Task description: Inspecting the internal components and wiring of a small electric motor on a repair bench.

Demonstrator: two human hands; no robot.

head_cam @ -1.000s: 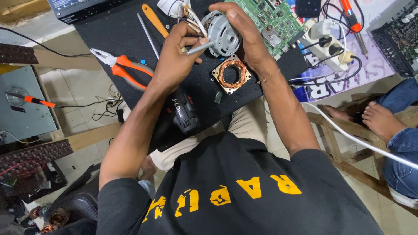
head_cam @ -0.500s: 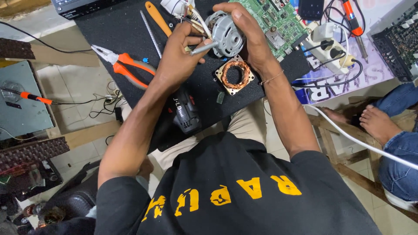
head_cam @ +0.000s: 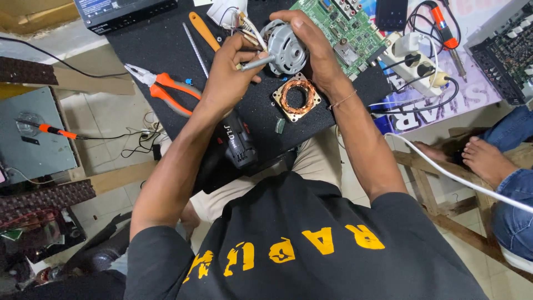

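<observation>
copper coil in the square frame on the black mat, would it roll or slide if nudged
The square-framed copper coil lies flat, so it would probably slide on the black mat rather than roll. Its metal frame and dense winding suggest it is heavy for its size and stiff. The exposed winding looks easy to scratch.

The motor housing (head_cam: 287,48) is dull grey cast metal; the stator coil (head_cam: 296,95) shows shiny copper wire; the counter (head_cam: 166,50) is matt black.

Orange pliers (head_cam: 166,89), green circuit bd (head_cam: 347,33), copper stator (head_cam: 297,95).
</observation>
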